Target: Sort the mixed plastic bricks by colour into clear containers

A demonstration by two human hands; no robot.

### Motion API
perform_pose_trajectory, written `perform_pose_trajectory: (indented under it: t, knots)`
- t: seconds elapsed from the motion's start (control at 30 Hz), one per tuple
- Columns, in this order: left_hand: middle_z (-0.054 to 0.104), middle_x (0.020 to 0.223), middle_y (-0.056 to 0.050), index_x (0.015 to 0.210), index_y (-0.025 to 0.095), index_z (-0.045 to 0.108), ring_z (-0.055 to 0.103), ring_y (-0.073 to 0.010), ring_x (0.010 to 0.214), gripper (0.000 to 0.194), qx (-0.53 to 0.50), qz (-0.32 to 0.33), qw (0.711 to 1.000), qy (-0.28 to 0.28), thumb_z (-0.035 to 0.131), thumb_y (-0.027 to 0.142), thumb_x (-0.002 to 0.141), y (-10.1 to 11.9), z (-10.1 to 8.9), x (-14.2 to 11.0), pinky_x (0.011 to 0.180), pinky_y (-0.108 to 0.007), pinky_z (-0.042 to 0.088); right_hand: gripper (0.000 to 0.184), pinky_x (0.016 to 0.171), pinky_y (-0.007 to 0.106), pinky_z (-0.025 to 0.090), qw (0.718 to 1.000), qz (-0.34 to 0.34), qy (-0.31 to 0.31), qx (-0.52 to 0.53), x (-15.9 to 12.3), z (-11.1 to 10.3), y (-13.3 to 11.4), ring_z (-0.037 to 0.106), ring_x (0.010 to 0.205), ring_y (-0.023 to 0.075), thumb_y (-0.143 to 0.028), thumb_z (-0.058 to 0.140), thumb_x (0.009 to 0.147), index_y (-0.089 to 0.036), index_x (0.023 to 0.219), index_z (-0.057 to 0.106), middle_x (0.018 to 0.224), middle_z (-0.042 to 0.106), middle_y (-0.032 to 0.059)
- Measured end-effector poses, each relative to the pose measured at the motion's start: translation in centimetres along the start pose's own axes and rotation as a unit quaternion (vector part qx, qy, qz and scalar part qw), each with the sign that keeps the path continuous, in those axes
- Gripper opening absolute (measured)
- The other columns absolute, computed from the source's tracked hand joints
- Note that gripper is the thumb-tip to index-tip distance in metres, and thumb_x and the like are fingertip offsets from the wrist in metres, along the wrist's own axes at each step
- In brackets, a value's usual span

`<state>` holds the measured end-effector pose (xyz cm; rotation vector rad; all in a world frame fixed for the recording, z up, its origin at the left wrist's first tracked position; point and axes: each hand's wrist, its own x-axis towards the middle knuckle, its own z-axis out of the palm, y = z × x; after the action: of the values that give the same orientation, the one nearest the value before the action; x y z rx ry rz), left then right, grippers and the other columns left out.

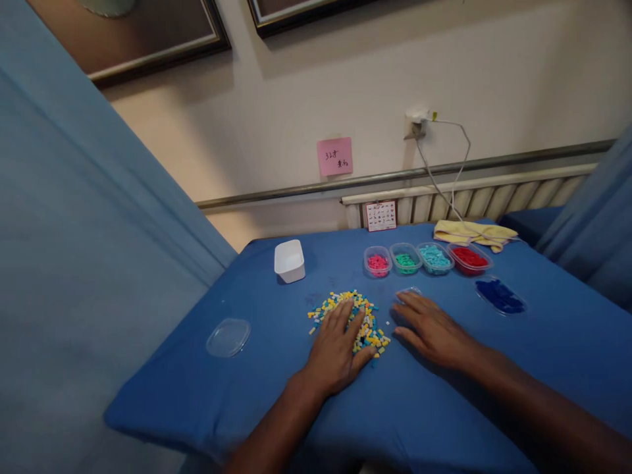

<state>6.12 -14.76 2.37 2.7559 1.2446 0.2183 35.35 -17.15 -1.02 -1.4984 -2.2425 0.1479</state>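
Where your work is laid out, the largest item is the blue tabletop (197, 395); positions below are taken from the white tub (289, 262), which stands upright toward the far edge.

Your right hand (434, 329) is palm down, nearer to you than the tub and well to its right. Its fingers are extended and parted, thumb apart; the tips are just beside a small clear object (413, 290), partly hidden, and whether they touch it cannot be determined. Your left hand (336, 352) is also nearer to you than the tub and less far right. Its fingers are fanned wide, laid palm down over the pile and not closed around anything visible.

A yellow cloth (476, 235) lies crumpled far to the right of the tub. The pile of small pieces (372, 336), yellow, white and blue among them, is spread to the tub's right, on your side of it, partly covered by your left hand. Right of the tub, four clear containers form a row: red (469, 259), light blue (435, 259), green (406, 259) and pink (378, 262) contents. A dark blue flat item (500, 296) lies farthest right, slightly nearer you. A clear lid (228, 338) lies left of the tub, on your side. One white piece (388, 323) sits between your hands.
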Motion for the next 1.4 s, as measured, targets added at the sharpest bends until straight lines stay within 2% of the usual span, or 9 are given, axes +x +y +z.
perform_pose_trajectory:
  t: [0.2,0.43,0.53,0.67,0.83,0.97,1.1,1.27,1.4]
  knots:
    - [0.035,0.176,-0.018,0.166,0.019,0.045,0.029,-0.0357,0.165,0.078,0.001,-0.008,0.999,-0.033,0.038,0.069,0.108,-1.0,-0.5,4.2,0.134,-0.061,0.023,0.056,0.129,0.061,0.032,0.997,0.013,-0.07,0.003,4.1,0.4,-2.5,0.041,0.158,0.0382,-0.042,0.051,0.109,-0.009,0.154,0.059,0.166,0.05,0.0239]
    - [0.036,0.175,-0.019,0.163,0.018,0.05,0.032,-0.0367,0.164,0.062,-0.041,-0.058,0.997,-0.027,0.039,0.051,0.111,-6.5,-1.6,5.4,0.131,-0.065,0.026,0.061,0.132,0.058,0.03,0.992,-0.047,-0.083,0.085,6.2,1.4,-6.3,0.034,0.163,0.0319,-0.044,0.041,0.113,-0.014,0.165,0.047,0.172,0.042,0.0176]
    - [0.047,0.17,-0.016,0.157,0.019,0.057,0.039,-0.0314,0.161,0.057,-0.111,-0.066,0.99,0.053,0.037,0.048,0.112,-8.9,-1.0,5.4,0.132,-0.058,0.029,0.058,0.134,0.056,0.026,0.983,-0.102,-0.107,0.112,5.8,1.6,-6.8,0.035,0.163,0.0289,-0.047,0.041,0.113,-0.019,0.163,0.051,0.171,0.046,0.0131]
    - [0.072,0.144,-0.012,0.137,0.019,0.073,0.063,-0.0267,0.14,0.053,-0.222,-0.121,0.945,0.206,0.039,0.051,0.112,-10.8,-0.2,5.4,0.125,-0.046,0.044,0.056,0.135,0.054,0.026,0.977,-0.136,-0.12,0.116,5.3,1.4,-7.2,0.04,0.16,0.0277,-0.048,0.044,0.113,-0.024,0.163,0.053,0.168,0.051,0.0089]
    - [0.078,0.131,-0.011,0.127,0.018,0.077,0.07,-0.0259,0.127,0.052,-0.305,-0.131,0.903,0.275,0.041,0.053,0.112,-11.3,0.1,5.9,0.115,-0.044,0.052,0.076,0.136,0.056,0.023,0.986,-0.08,-0.113,0.095,7.1,2.3,-9.1,0.025,0.166,0.0315,-0.06,0.049,0.109,-0.017,0.171,0.036,0.178,0.029,0.012]
    - [0.08,0.126,-0.011,0.123,0.017,0.079,0.074,-0.0262,0.119,0.056,-0.35,-0.154,0.886,0.263,0.042,0.058,0.112,-11.5,0.5,6.3,0.108,-0.043,0.056,0.084,0.137,0.055,0.02,0.979,-0.102,-0.152,0.093,7.4,3.1,-10.0,0.025,0.166,0.0335,-0.069,0.05,0.106,-0.016,0.171,0.038,0.177,0.029,0.0143]
    - [0.081,0.123,-0.012,0.121,0.015,0.08,0.075,-0.0267,0.117,0.061,-0.381,-0.178,0.866,0.269,0.042,0.062,0.111,-11.8,1.0,6.3,0.107,-0.043,0.057,0.084,0.137,0.054,0.019,0.976,-0.122,-0.155,0.096,5.2,2.9,-10.3,0.027,0.165,0.0333,-0.067,0.056,0.105,-0.022,0.172,0.034,0.177,0.029,0.0111]
    - [0.082,0.121,-0.011,0.119,0.016,0.081,0.076,-0.0273,0.116,0.062,-0.385,-0.185,0.864,0.266,0.042,0.063,0.11,-11.8,1.1,6.3,0.106,-0.042,0.057,0.094,0.139,0.049,0.015,0.964,-0.18,-0.163,0.107,3.0,3.0,-11.3,0.019,0.167,0.0311,-0.064,0.06,0.104,-0.024,0.176,0.015,0.181,0.017,0.0058]
    - [0.082,0.12,-0.011,0.118,0.016,0.081,0.075,-0.0274,0.116,0.062,-0.374,-0.179,0.87,0.267,0.042,0.063,0.11,-11.7,1.1,6.4,0.106,-0.042,0.057,0.093,0.139,0.049,0.01,0.965,-0.179,-0.166,0.1,3.9,3.7,-12.2,0.016,0.168,0.0308,-0.071,0.052,0.104,-0.018,0.175,0.023,0.18,0.019,0.0096]
